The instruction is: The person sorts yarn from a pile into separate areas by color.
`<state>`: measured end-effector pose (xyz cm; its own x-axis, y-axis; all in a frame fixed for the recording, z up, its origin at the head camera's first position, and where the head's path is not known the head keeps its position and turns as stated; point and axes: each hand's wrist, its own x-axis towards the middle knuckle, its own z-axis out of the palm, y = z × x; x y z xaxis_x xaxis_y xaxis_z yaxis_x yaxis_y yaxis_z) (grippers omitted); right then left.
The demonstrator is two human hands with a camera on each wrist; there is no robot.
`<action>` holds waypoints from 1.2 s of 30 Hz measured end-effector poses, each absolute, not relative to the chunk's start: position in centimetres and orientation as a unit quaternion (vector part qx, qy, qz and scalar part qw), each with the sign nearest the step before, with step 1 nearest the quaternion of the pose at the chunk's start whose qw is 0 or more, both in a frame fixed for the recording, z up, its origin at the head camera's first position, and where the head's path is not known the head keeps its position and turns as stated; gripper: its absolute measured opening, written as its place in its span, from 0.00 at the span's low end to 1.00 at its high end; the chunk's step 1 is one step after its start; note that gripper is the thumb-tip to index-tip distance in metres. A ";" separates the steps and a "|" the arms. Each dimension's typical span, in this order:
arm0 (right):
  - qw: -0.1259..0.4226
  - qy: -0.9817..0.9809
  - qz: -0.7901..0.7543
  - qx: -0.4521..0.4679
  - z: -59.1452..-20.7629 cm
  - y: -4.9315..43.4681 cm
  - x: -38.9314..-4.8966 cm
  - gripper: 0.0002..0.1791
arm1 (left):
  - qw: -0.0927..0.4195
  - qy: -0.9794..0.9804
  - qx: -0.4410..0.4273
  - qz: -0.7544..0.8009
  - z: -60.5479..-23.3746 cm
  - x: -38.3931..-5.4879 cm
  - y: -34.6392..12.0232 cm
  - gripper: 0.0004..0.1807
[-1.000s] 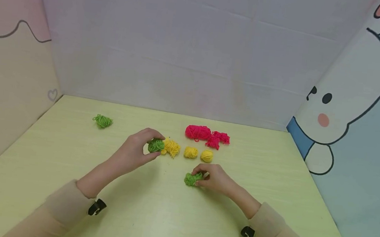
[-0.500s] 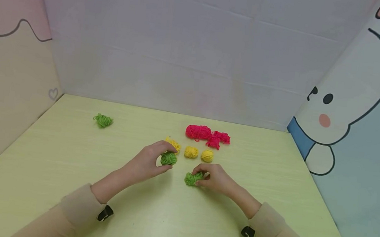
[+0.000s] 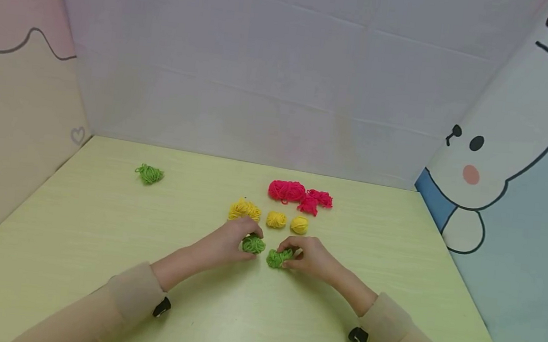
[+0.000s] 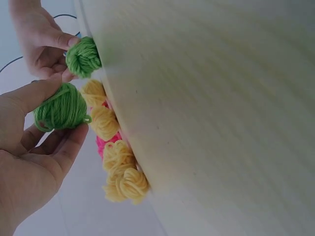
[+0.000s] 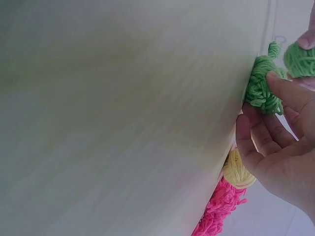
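Observation:
Between the thumb and fingers of my left hand [image 3: 228, 241] is a small green yarn ball [image 3: 253, 244]. In the left wrist view that yarn ball [image 4: 61, 107] appears raised off the tabletop. My right hand [image 3: 312, 258] pinches another green yarn ball [image 3: 278, 258], which rests on the table just right of the first, a narrow gap apart. The right wrist view shows the thumb pressed on this second yarn ball [image 5: 265, 86], its fingers curled beneath. Behind both hands lies a row of yellow yarn balls [image 3: 276, 220]; my left hand partly covers the leftmost ones.
Pink yarn bundles [image 3: 287, 191] lie behind the yellow row. A third green yarn ball [image 3: 150, 174] sits alone at the back left of the pale table [image 3: 72, 228]. A plain wall [image 3: 263, 81] closes the back, and printed panels stand at both sides.
My left hand has moved right and toward me with its green yarn ball, from beside the yellow yarn to beside the other green ball. The right hand has stayed in place.

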<state>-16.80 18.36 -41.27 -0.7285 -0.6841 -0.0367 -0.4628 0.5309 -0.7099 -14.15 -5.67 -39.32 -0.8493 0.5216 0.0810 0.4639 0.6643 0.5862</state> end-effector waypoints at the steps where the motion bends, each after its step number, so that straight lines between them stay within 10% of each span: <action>1: 0.157 0.860 -0.352 -0.334 -41.3 18.4 -16.8 0.12 | 0.057 0.912 0.269 0.304 -39.5 -14.3 -5.5 0.18; 36: 0.154 0.861 -0.350 -0.334 -41.3 18.4 -16.9 0.12 | 0.099 0.920 0.277 0.258 -38.0 -14.1 -6.1 0.29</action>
